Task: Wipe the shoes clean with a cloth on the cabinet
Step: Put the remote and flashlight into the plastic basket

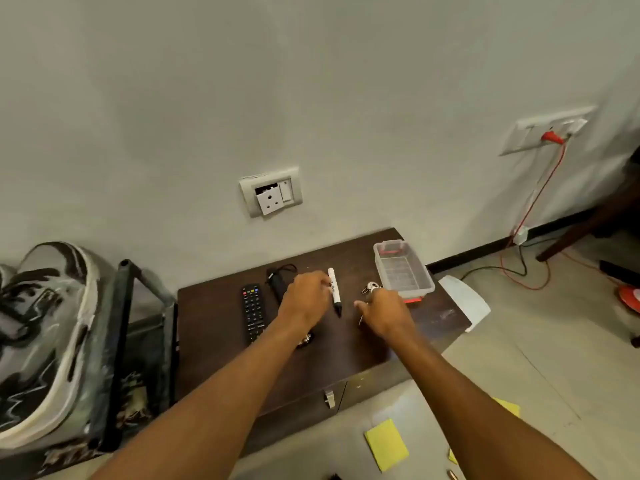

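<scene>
A dark brown cabinet (349, 355) stands against the wall. My left hand (304, 297) hovers over its top with curled fingers touching the upper part of a white marker (335, 292) that lies flat. My right hand (386, 311) lies over a bunch of keys (371, 286), thumb spread out; the grip is hidden. A large grey, black and white thing that looks like a shoe (52, 337) sits on a metal rack (124, 344) at the left. A flat yellow cloth-like piece (386, 445) lies on the floor in front of the cabinet.
On the cabinet are a black remote (252, 311), a small black device with a strap (277, 280) and a clear plastic box (403, 268). A white lid (465, 301) lies on the floor to the right. A red cable (540, 192) hangs from a wall socket.
</scene>
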